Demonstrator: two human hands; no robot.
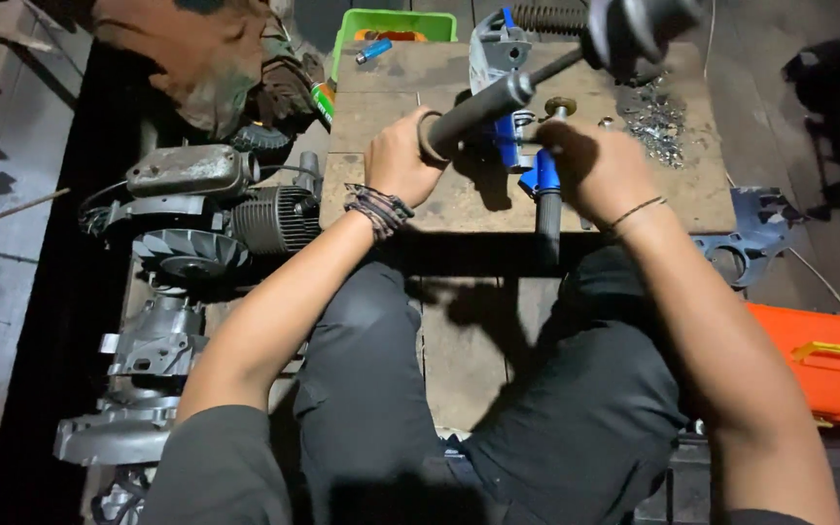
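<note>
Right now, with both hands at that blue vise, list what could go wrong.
1. The left hand grips the end of the long grey shaft clamped in the blue vise; if the shaft slips, the knuckles may hit the wooden board.
2. The right hand works close to the metal shavings, which could cut skin.
3. The lighting is dim, so small parts are easy to lose.

The person wore dark grey trousers and bare forearms. A braided multicoloured wristband circled the left hand [399,160] wrist; a thin bangle ringed the right hand [595,170] wrist.
</note>
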